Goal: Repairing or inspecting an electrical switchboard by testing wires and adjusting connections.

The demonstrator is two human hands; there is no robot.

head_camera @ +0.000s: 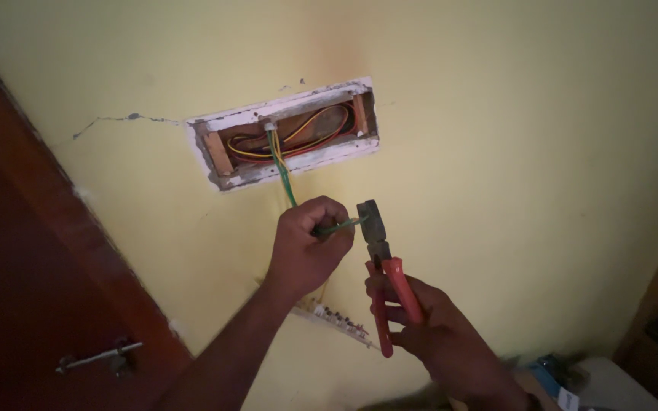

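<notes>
My left hand (308,245) is closed around a green wire (285,176) that runs down out of a rectangular wall box (287,133) cut into the yellow wall. Red and yellow wires coil inside that box. My right hand (432,329) grips the red handles of a pair of pliers (381,268). The pliers' dark jaws sit at the green wire's end, just right of my left fist. A strip with small terminals (336,316) hangs on the wall below my left wrist.
A dark brown wooden door (32,289) with a metal latch (100,356) stands at the left. A crack runs across the wall left of the box. Blurred blue and white items (565,380) lie at the bottom right, beside a wooden frame.
</notes>
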